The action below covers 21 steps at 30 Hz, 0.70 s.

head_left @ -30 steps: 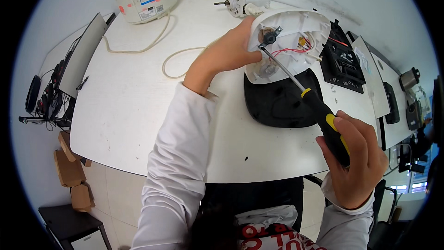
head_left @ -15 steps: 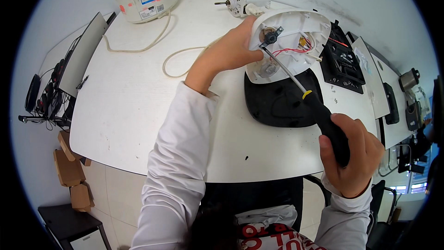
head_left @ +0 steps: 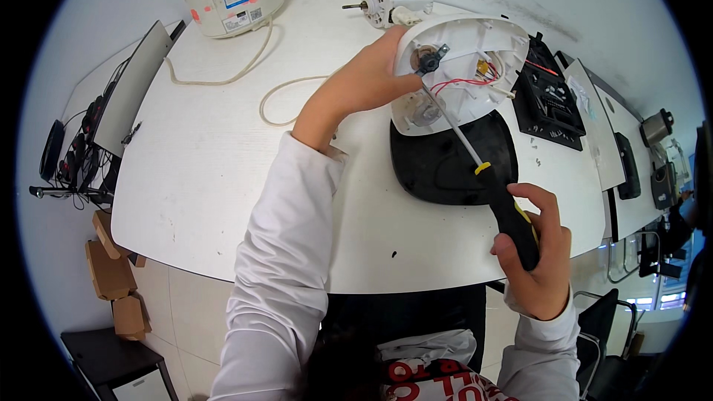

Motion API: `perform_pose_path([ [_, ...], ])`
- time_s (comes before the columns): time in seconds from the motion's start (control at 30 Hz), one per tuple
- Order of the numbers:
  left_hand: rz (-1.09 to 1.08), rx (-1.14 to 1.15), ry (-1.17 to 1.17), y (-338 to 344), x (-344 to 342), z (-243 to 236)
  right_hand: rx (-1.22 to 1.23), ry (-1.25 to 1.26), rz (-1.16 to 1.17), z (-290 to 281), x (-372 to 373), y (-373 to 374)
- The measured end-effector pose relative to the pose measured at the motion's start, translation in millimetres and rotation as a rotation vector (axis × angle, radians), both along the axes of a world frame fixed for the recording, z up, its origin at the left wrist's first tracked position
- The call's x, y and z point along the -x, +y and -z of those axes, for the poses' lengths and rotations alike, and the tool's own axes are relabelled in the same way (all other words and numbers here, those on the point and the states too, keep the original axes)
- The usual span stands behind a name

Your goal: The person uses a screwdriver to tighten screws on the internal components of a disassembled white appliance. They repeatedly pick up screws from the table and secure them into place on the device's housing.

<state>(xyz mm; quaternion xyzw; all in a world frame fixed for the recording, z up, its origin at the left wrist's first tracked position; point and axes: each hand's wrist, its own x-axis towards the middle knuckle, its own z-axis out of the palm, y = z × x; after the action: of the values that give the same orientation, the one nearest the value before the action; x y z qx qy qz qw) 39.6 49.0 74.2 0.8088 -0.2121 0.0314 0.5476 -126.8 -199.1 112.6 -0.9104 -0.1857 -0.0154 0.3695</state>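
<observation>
My left hand (head_left: 371,74) grips the left rim of a white plastic housing (head_left: 475,33), tilted to show its inside: a dark bracketed part (head_left: 429,61), red wires (head_left: 464,82) and a clear part (head_left: 423,111). My right hand (head_left: 538,252) is closed on a black-and-yellow screwdriver (head_left: 505,208); its shaft reaches up into the housing beside my left thumb, where the tip is hard to make out. A black plastic plate (head_left: 453,171) lies beneath the housing on the white table (head_left: 208,163).
A white appliance (head_left: 230,0) with a cord stands at the back left, a motor (head_left: 390,4) behind the housing. A black tool case (head_left: 549,96) lies right. A panel with cables (head_left: 89,134) is at far left, cardboard boxes (head_left: 111,271) on the floor. Black chairs stand at right.
My right hand and the screwdriver handle have swung leftward, the shaft now steeper. My left hand and the housing have shifted very slightly left.
</observation>
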Motion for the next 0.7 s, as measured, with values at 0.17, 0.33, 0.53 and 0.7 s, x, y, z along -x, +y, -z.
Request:
perform_pose_path([
  [0.17,0.012,0.136,0.090,-1.8,0.4,-1.3,-0.454,0.358,0.091,21.8,12.2,12.0],
  [0.33,0.003,0.198,0.047,-4.0,4.5,-0.9,-0.776,0.481,0.073,36.1,21.1,26.7],
  [0.53,-0.014,0.162,0.065,-3.4,2.2,-0.6,-0.905,0.560,0.058,42.4,25.5,35.8],
  [0.7,0.005,0.164,0.099,-1.9,-0.1,1.0,-1.163,0.704,0.014,50.9,30.0,40.7],
])
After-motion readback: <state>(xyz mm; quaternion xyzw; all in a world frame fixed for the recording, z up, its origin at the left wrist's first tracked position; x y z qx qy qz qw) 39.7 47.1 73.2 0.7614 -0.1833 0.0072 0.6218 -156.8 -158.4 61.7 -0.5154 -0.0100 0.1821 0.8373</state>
